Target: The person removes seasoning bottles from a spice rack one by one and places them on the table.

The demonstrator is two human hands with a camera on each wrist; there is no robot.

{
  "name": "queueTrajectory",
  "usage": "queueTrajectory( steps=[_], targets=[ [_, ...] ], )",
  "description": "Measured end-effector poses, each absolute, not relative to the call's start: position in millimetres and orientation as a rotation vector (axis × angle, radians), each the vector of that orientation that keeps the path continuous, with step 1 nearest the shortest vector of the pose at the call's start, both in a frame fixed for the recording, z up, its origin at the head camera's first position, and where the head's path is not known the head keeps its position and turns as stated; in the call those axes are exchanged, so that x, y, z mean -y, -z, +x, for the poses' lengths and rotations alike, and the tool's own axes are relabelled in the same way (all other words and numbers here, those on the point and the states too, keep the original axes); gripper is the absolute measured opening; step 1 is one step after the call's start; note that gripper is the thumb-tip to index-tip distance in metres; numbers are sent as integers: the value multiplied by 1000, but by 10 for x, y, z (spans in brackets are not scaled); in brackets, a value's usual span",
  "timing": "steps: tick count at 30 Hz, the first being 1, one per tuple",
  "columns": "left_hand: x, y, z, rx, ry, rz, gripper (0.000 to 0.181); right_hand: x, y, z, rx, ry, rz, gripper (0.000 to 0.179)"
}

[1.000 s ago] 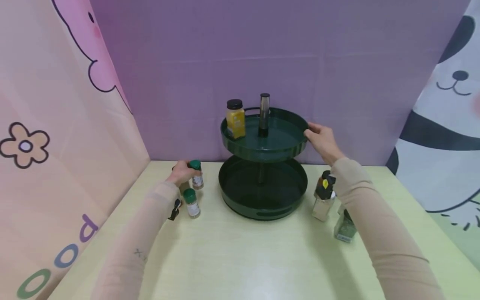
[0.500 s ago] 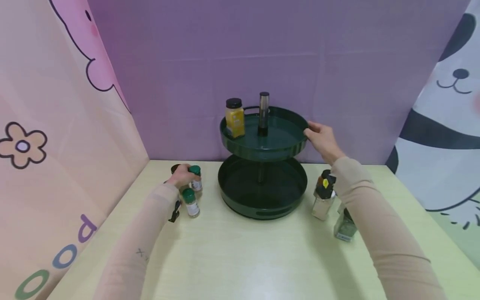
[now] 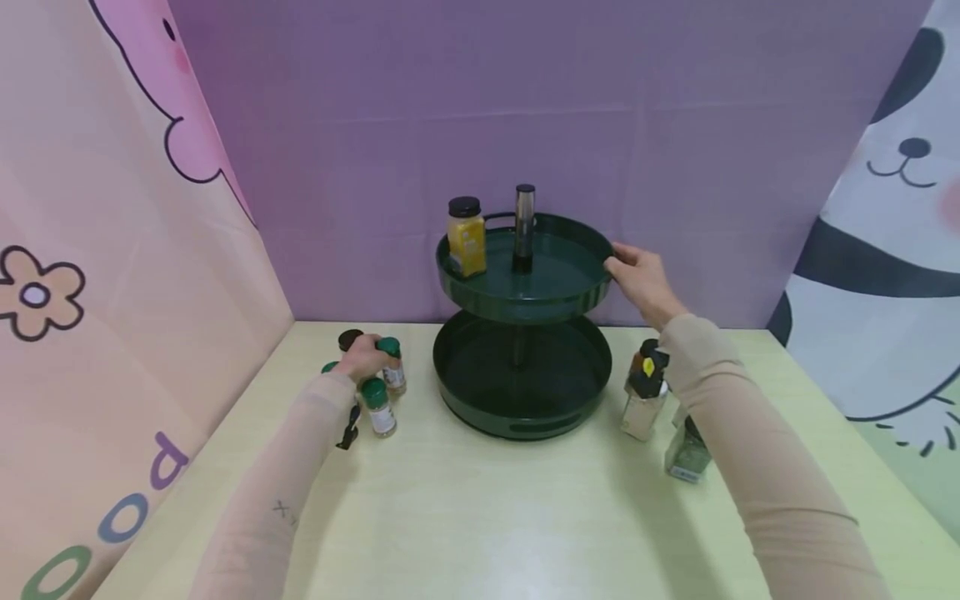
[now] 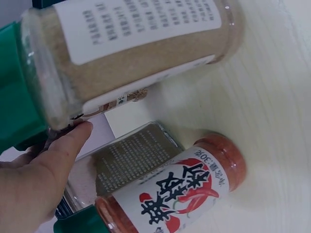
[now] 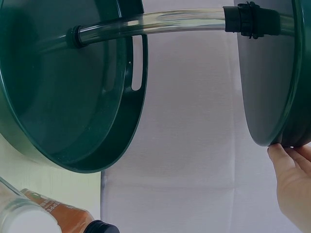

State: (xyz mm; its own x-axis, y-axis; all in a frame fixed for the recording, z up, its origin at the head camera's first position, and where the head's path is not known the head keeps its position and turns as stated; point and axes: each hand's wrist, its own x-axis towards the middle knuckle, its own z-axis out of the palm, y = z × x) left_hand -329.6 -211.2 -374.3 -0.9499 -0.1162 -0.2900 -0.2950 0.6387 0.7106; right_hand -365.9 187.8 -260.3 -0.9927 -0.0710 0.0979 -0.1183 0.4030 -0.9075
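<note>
My left hand (image 3: 363,357), at the left of the table, pinches a green-capped spice jar (image 3: 393,377) near its cap. In the left wrist view that jar (image 4: 121,99) is mostly hidden behind a nearer green-capped jar of brownish powder (image 4: 141,68). A red chili powder jar (image 4: 170,194) lies close below the thumb in this view. My right hand (image 3: 643,279) grips the right rim of the upper tier of a dark green two-tier turntable tray (image 3: 525,310). On that tier, left of the centre post, stands a yellow-labelled jar (image 3: 467,242) with a black lid.
Right of the tray stand several bottles, among them a pale one with a black top (image 3: 642,408) and a green-filled jar (image 3: 686,454) partly behind the right sleeve. The lower tier (image 3: 521,425) sits on the table (image 3: 480,517). A purple cloth (image 3: 375,167) hangs behind.
The left hand has drawn the green-capped jar slightly toward the front, uncovering more of the dark-lidded and green-capped jars behind it. The right hand stays on the rim.
</note>
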Motion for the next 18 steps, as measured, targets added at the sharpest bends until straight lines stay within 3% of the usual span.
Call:
queueTrajectory(
  steps=[18],
  targets=[
    [2119, 3774, -3275, -2628, -1194, -328, 64, -1866, 2602, -3662, 2586, -1670, 144, 54]
  ],
)
